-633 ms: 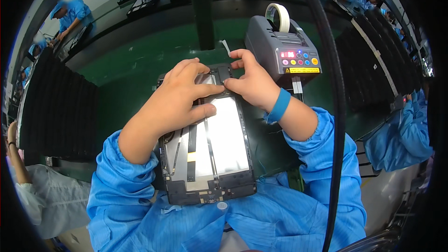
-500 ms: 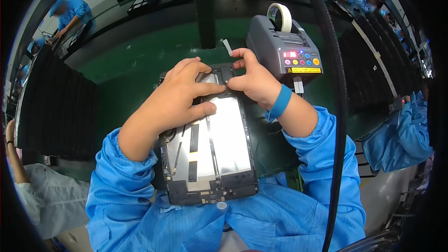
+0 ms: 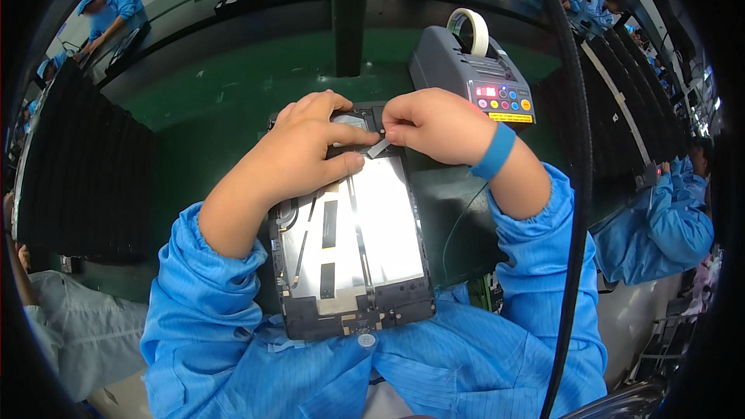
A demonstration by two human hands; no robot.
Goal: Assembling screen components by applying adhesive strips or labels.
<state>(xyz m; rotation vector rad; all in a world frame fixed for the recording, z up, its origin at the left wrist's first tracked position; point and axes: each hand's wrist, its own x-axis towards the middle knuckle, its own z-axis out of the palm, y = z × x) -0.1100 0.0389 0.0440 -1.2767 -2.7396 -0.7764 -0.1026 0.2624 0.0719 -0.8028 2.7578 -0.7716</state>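
An opened tablet [image 3: 388, 221] with a silvery inner plate, black frame and flat cables lies in front of me, its near end by my lap. My left hand [image 3: 306, 136] rests over its far left part with fingers apart, the index fingertip pressing near the top middle. My right hand [image 3: 442, 128] pinches a short pale strip of tape [image 3: 378, 148] between thumb and index finger. That strip slants over the top edge of the silvery plate, close to my left index fingertip. Whether it is stuck down there I cannot tell.
Beyond my right hand stands a grey tape dispenser [image 3: 436, 60] with a cream tape roll [image 3: 480, 37]. Tall stacks of black trays flank the green bench [image 3: 209, 112] left [image 3: 85, 163] and right [image 3: 621, 101]. A black cable [image 3: 575, 186] hangs at right. Other people work around.
My right hand has brought the tape strip down from beside the dispenser onto the tablet's top area, with fingers now closed together. My left hand stays nearly in place on the tablet.
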